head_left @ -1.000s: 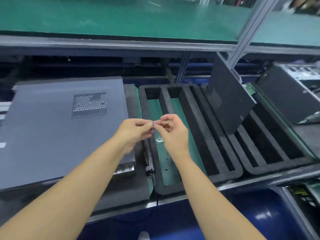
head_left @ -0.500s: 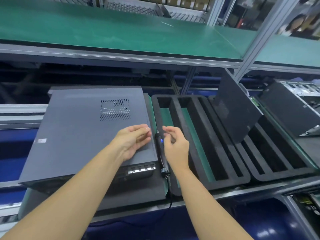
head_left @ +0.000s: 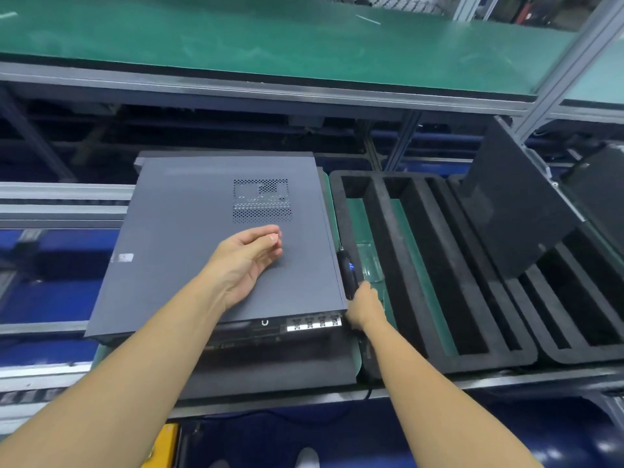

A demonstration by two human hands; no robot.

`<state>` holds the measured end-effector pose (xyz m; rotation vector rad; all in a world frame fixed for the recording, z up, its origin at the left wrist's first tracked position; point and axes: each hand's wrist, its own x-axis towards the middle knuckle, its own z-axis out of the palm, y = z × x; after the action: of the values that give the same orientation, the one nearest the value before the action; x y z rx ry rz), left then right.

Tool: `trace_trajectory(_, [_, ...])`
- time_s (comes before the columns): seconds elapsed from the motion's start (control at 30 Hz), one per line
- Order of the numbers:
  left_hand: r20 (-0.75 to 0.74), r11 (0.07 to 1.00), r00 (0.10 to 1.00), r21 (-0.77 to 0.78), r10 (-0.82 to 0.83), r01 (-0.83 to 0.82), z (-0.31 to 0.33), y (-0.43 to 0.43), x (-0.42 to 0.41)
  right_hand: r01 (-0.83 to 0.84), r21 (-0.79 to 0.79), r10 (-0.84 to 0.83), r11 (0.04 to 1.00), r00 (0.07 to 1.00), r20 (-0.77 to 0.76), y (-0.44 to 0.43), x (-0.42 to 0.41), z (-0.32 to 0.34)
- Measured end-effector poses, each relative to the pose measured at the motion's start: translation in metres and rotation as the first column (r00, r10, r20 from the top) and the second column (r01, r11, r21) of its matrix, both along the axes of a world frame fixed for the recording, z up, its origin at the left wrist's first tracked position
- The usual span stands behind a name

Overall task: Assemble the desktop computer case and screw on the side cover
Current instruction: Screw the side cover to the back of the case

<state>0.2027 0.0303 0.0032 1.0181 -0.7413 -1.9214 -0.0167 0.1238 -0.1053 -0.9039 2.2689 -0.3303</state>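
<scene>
Conveyor bench (head_left: 506,380): computer case (head_left: 304,327) lies flat near its front edge, side cover (head_left: 189,265) up. Left hand (head_left: 246,261) hovers above the cover, fingertips pinched, contents indeterminate. Right hand (head_left: 364,307) grips electric screwdriver (head_left: 347,271) beside the case's right edge. Advise seating screw square before driving.

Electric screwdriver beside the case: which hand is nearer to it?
Right. The right hand grips the screwdriver at its near end; the left hand is over the side cover, to the tool's left, not touching it.
</scene>
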Motion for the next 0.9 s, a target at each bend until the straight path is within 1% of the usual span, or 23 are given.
trace_trajectory(0.03, [-0.006, 1.0, 1.0, -0.004, 0.003, -0.003, 0.0, -0.001, 0.0, 0.081, -0.072, -0.07, 0.994, 0.988, 0.139, 0.004, -0.003, 0.005])
trace_trajectory(0.07, [-0.015, 1.0, 1.0, -0.006, 0.008, -0.008, 0.0, -0.003, 0.0, 0.166, -0.133, -0.123, 0.977, 0.952, 0.28, 0.009, -0.004, 0.012])
trace_trajectory(0.1, [-0.029, 1.0, 0.999, -0.003, 0.016, -0.016, 0.001, -0.004, -0.001, 0.23, -0.169, -0.15, 0.958, 0.909, 0.388, 0.016, -0.006, 0.019])
trace_trajectory(0.13, [-0.044, 1.0, 0.999, 0.005, 0.024, -0.024, 0.001, -0.006, -0.002, 0.264, -0.205, -0.147, 0.942, 0.88, 0.452, 0.022, -0.009, 0.026])
trace_trajectory(0.2, [-0.073, 0.999, 0.997, 0.034, 0.037, -0.035, 0.003, -0.009, -0.005, 0.274, -0.315, -0.069, 0.908, 0.843, 0.534, 0.034, -0.014, 0.044])
trace_trajectory(0.27, [-0.113, 0.996, 0.992, 0.072, 0.057, -0.049, 0.005, -0.012, -0.008, 0.232, -0.419, 0.076, 0.878, 0.796, 0.6, 0.04, -0.019, 0.068])
trace_trajectory(0.33, [-0.167, 0.991, 0.983, 0.122, 0.081, -0.061, 0.008, -0.016, -0.009, 0.165, -0.449, 0.207, 0.878, 0.715, 0.668, 0.045, -0.021, 0.096])
trace_trajectory(0.4, [-0.22, 0.984, 0.971, 0.17, 0.094, -0.057, 0.011, -0.018, -0.009, 0.042, -0.455, 0.311, 0.89, 0.674, 0.67, 0.048, -0.017, 0.119])
trace_trajectory(0.47, [-0.262, 0.979, 0.961, 0.201, 0.088, -0.035, 0.013, -0.018, -0.008, -0.096, -0.457, 0.394, 0.884, 0.678, 0.621, 0.051, -0.009, 0.134])
trace_trajectory(0.53, [-0.318, 0.979, 0.946, 0.206, 0.066, 0.001, 0.016, -0.016, -0.006, -0.17, -0.439, 0.427, 0.882, 0.683, 0.593, 0.055, 0.003, 0.144])
trace_trajectory(0.6, [-0.363, 0.982, 0.932, 0.179, 0.01, 0.06, 0.019, -0.013, -0.003, -0.191, -0.42, 0.424, 0.887, 0.696, 0.58, 0.06, 0.013, 0.15])
trace_trajectory(0.7, [-0.376, 0.983, 0.924, 0.136, -0.064, 0.124, 0.023, -0.008, 0.003, -0.216, -0.416, 0.435, 0.883, 0.709, 0.555, 0.065, 0.023, 0.153])
trace_trajectory(0.9, [-0.364, 0.981, 0.928, 0.138, -0.078, 0.136, 0.023, -0.002, 0.013, -0.215, -0.416, 0.433, 0.884, 0.711, 0.554, 0.069, 0.032, 0.153])
